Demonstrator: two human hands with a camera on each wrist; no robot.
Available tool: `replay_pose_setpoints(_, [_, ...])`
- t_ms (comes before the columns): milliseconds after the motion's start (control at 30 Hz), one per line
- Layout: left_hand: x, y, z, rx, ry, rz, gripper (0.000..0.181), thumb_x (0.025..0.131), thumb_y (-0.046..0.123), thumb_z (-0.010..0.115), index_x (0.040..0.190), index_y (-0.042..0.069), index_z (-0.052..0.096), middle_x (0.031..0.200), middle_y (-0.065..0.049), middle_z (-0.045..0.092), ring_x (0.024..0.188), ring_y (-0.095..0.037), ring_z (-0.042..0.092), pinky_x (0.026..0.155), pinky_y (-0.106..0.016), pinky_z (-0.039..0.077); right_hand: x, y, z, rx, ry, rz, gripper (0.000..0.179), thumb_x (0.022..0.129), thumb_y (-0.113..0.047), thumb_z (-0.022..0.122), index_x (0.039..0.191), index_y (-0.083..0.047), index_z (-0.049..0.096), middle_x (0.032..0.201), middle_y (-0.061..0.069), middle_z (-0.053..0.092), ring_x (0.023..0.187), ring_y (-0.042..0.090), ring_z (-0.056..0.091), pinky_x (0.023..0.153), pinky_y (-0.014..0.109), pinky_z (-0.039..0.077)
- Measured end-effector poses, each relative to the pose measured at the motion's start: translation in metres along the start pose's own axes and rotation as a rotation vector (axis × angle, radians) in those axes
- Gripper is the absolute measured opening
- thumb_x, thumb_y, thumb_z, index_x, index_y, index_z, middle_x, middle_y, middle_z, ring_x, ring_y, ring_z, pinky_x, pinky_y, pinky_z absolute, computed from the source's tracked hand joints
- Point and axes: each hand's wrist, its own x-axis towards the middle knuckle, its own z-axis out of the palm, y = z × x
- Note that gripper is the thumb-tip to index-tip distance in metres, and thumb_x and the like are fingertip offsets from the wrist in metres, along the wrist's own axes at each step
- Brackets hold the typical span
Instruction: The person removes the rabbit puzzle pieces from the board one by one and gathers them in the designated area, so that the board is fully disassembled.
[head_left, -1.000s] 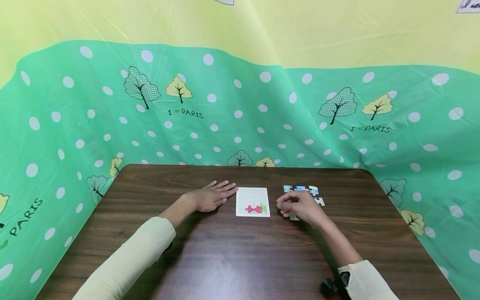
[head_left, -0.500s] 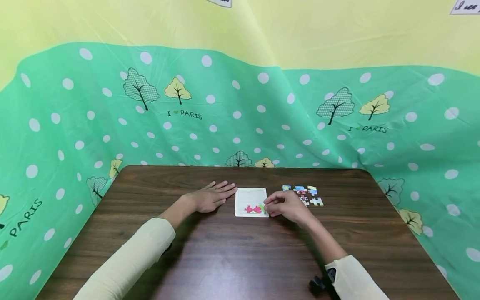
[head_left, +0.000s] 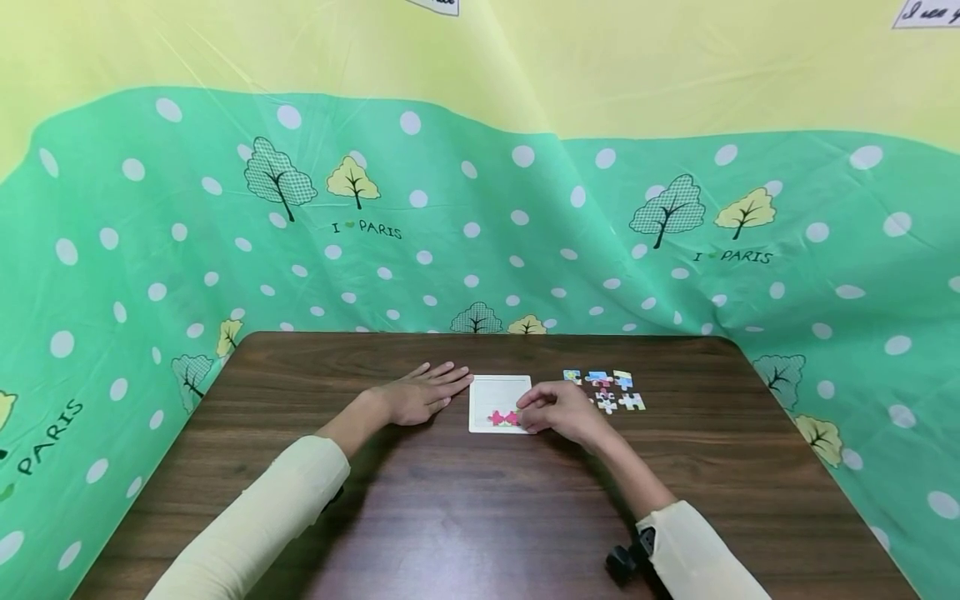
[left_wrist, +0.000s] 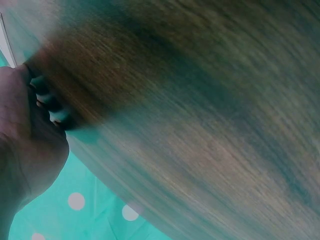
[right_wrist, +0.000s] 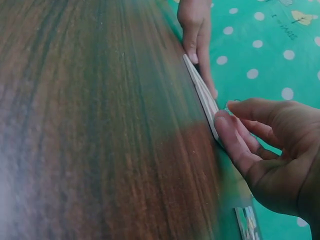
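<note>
A small white puzzle tray point(head_left: 495, 393) lies on the table, with pink puzzle pieces point(head_left: 504, 418) along its lower edge. My left hand point(head_left: 417, 397) is spread flat on the wood, fingertips at the tray's upper left corner. Over the tray's lower right corner my right hand point(head_left: 561, 412) pinches a puzzle piece between thumb and fingers; the fingers mostly hide it. In the right wrist view the thumb and fingertips of the right hand point(right_wrist: 272, 150) meet right at the edge of the tray point(right_wrist: 201, 95).
Several loose puzzle pieces point(head_left: 622, 380) lie to the right of the tray, partly behind my right hand. The brown wooden table point(head_left: 450, 517) ends at a green dotted curtain point(head_left: 420, 275) at the back and sides.
My right hand has moved left from the loose pieces to the tray's lower right corner, uncovering more of those pieces. The left hand has stayed in place.
</note>
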Motion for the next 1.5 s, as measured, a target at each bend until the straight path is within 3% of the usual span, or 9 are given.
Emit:
replay_pose_setpoints(100, [0.001, 0.0, 0.0, -0.004, 0.003, 0.002, 0.061, 0.125, 0.043, 0.026, 0.183, 0.035, 0.01, 0.193, 0.008, 0.007, 0.18, -0.026, 0.003, 0.146, -0.062, 0.004, 0.002, 0.0, 0.001, -0.016, -0.007, 0.0, 0.024, 0.093, 0.004, 0.079, 0.116, 0.013, 0.078, 0.097, 0.019, 0.081, 0.083, 0.017, 0.078, 0.08, 0.035, 0.072])
replay_pose_setpoints(367, [0.0, 0.0, -0.002, -0.005, 0.002, 0.007, 0.061, 0.125, 0.043, 0.026, 0.183, 0.035, 0.011, 0.193, 0.008, 0.008, 0.181, -0.027, 0.002, 0.146, -0.063, 0.004, 0.004, -0.003, 0.003, -0.19, 0.023, -0.001, 0.033, 0.083, -0.01, 0.097, 0.112, -0.001, 0.084, 0.096, 0.01, 0.08, 0.083, 0.015, 0.072, 0.076, 0.026, 0.062])
replay_pose_setpoints(767, [0.001, -0.003, 0.001, 0.012, 0.013, -0.007, 0.061, 0.125, 0.044, 0.025, 0.183, 0.037, 0.009, 0.193, 0.01, 0.007, 0.18, -0.025, 0.003, 0.146, -0.061, 0.008, 0.005, -0.008, 0.013, -0.334, 0.017, -0.002, 0.029, 0.088, -0.01, 0.091, 0.117, -0.007, 0.087, 0.093, 0.006, 0.078, 0.082, 0.015, 0.066, 0.074, 0.028, 0.054])
replay_pose_setpoints(1000, [-0.001, 0.0, 0.0, -0.023, 0.031, 0.025, 0.06, 0.125, 0.04, 0.027, 0.183, 0.032, 0.013, 0.193, 0.004, 0.011, 0.18, -0.031, 0.006, 0.145, -0.064, 0.007, 0.006, -0.009, 0.014, -0.357, 0.023, 0.021, 0.029, 0.087, -0.011, 0.091, 0.115, -0.009, 0.087, 0.09, 0.003, 0.076, 0.081, 0.013, 0.065, 0.073, 0.026, 0.053])
replay_pose_setpoints(1500, [0.0, 0.001, 0.002, -0.02, 0.022, 0.009, 0.061, 0.125, 0.041, 0.027, 0.183, 0.032, 0.013, 0.193, 0.005, 0.009, 0.18, -0.03, 0.003, 0.145, -0.064, 0.006, 0.008, -0.017, 0.012, -0.336, -0.011, 0.07, 0.026, 0.084, -0.004, 0.09, 0.109, -0.008, 0.084, 0.082, 0.001, 0.068, 0.072, 0.014, 0.063, 0.068, 0.027, 0.053])
